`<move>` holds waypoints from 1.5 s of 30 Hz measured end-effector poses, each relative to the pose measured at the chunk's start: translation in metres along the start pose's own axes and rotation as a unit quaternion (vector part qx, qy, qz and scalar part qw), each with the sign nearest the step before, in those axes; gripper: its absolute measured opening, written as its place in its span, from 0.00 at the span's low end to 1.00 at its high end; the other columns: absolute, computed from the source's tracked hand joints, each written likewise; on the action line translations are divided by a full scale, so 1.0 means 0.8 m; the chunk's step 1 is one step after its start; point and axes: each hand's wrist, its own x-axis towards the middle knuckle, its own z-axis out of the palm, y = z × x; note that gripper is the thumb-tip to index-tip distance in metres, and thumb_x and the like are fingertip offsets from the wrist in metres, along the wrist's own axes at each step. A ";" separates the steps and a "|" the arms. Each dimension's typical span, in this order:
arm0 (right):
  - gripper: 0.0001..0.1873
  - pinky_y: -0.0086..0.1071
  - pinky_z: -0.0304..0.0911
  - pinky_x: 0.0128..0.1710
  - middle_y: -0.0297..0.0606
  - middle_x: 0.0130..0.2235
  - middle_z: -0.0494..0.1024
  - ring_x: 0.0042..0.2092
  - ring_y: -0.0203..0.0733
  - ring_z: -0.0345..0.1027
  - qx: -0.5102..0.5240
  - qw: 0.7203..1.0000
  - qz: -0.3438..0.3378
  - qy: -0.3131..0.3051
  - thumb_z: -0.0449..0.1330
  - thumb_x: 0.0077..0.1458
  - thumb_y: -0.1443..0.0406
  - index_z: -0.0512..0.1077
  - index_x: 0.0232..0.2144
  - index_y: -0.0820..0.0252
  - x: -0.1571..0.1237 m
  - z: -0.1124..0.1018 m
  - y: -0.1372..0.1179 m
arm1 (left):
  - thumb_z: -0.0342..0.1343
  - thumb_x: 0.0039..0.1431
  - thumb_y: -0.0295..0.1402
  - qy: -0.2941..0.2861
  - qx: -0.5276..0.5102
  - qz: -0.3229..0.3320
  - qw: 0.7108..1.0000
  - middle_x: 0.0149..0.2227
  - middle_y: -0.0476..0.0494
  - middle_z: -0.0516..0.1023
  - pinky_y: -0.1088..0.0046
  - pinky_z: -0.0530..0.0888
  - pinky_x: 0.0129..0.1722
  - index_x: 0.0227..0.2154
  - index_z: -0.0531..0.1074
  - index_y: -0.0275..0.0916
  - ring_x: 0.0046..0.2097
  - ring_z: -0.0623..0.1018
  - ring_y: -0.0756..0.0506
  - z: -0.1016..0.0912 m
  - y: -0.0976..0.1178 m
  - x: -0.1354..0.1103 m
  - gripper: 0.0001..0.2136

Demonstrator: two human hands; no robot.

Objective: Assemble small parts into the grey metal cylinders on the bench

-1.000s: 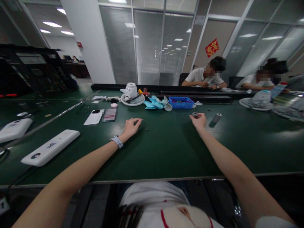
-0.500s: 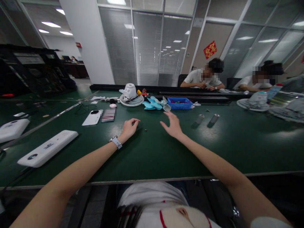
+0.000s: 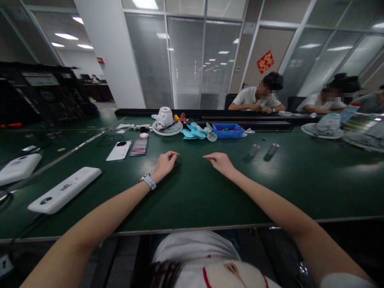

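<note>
long white device (image 3: 64, 191), one: on the green table (image 3: 192, 196), far left of the blue tray (image 3: 229, 135) and nearer the person.
white phone (image 3: 118, 151), one: left of the tray, beside a blurred card (image 3: 139, 147).
white fan part (image 3: 165, 118), one: left of the tray, with a round grille.
left hand (image 3: 166, 163): left of the tray and nearer the person; narrow, thumb and fingertips together; contents, if any, cannot be told.
light-blue blades (image 3: 194, 132), one group: just left of the tray.
right hand (image 3: 221, 163): nearer the person than the tray, slightly left; narrow, fingertips together; contents likewise cannot be told.
metal cylinders (image 3: 255, 150), two: right of the tray and nearer the person, standing apart from each other.
</note>
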 end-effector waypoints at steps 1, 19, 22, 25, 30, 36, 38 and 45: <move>0.19 0.44 0.68 0.51 0.35 0.44 0.82 0.46 0.47 0.76 -0.041 0.998 0.025 0.048 0.55 0.56 0.73 0.81 0.42 0.51 -0.001 -0.021 0.021 | 0.50 0.62 0.37 -0.003 0.002 -0.001 1.000 0.41 0.42 0.83 0.66 0.73 0.47 0.41 0.79 0.40 0.43 0.79 0.42 0.000 0.000 0.000 0.13; 0.19 0.41 0.63 0.46 0.45 0.41 0.82 0.42 0.51 0.73 -0.197 0.906 0.256 0.272 0.51 0.56 0.70 0.81 0.40 0.58 -0.029 -0.123 0.174 | 0.50 0.62 0.38 -0.013 0.004 -0.002 1.000 0.39 0.43 0.83 0.67 0.73 0.44 0.41 0.79 0.40 0.41 0.80 0.42 -0.001 0.002 -0.003 0.14; 0.18 0.40 0.64 0.45 0.46 0.40 0.82 0.41 0.50 0.73 -0.191 0.902 0.260 0.286 0.52 0.55 0.70 0.81 0.40 0.59 -0.030 -0.124 0.181 | 0.50 0.62 0.37 -0.015 0.003 0.001 1.000 0.39 0.42 0.83 0.66 0.73 0.46 0.41 0.79 0.39 0.41 0.80 0.42 -0.001 0.004 -0.003 0.14; 0.16 0.39 0.64 0.44 0.46 0.39 0.82 0.40 0.50 0.74 -0.187 0.902 0.257 0.292 0.53 0.54 0.70 0.80 0.38 0.60 -0.032 -0.125 0.186 | 0.50 0.62 0.37 -0.012 0.002 0.002 1.000 0.40 0.42 0.83 0.66 0.73 0.46 0.41 0.79 0.39 0.42 0.80 0.42 -0.001 0.004 -0.003 0.14; 0.15 0.39 0.64 0.45 0.45 0.39 0.82 0.41 0.49 0.74 -0.192 0.903 0.253 0.289 0.53 0.53 0.70 0.80 0.37 0.60 -0.034 -0.125 0.186 | 0.50 0.61 0.37 -0.007 0.003 0.001 1.000 0.39 0.42 0.83 0.66 0.73 0.46 0.40 0.79 0.40 0.42 0.80 0.42 0.000 0.002 -0.002 0.14; 0.14 0.39 0.64 0.44 0.44 0.37 0.82 0.40 0.50 0.75 -0.205 0.899 0.261 0.286 0.55 0.53 0.68 0.79 0.38 0.59 -0.032 -0.123 0.178 | 0.50 0.61 0.37 -0.011 -0.003 0.005 1.000 0.38 0.42 0.83 0.66 0.73 0.46 0.41 0.79 0.40 0.41 0.80 0.42 0.000 0.001 -0.002 0.14; 0.13 0.39 0.65 0.43 0.45 0.37 0.82 0.40 0.50 0.75 -0.206 0.895 0.271 0.288 0.56 0.54 0.66 0.79 0.38 0.59 -0.031 -0.122 0.175 | 0.50 0.62 0.37 -0.009 0.000 0.005 1.000 0.38 0.42 0.83 0.66 0.73 0.45 0.41 0.79 0.39 0.41 0.80 0.42 0.000 0.001 -0.001 0.14; 0.16 0.39 0.65 0.45 0.44 0.43 0.81 0.44 0.49 0.74 -0.195 0.895 0.266 0.301 0.60 0.53 0.61 0.76 0.44 0.57 -0.038 -0.115 0.178 | 0.50 0.62 0.37 -0.014 0.007 0.010 1.000 0.38 0.42 0.83 0.65 0.73 0.44 0.41 0.79 0.40 0.41 0.80 0.41 0.000 -0.001 0.000 0.14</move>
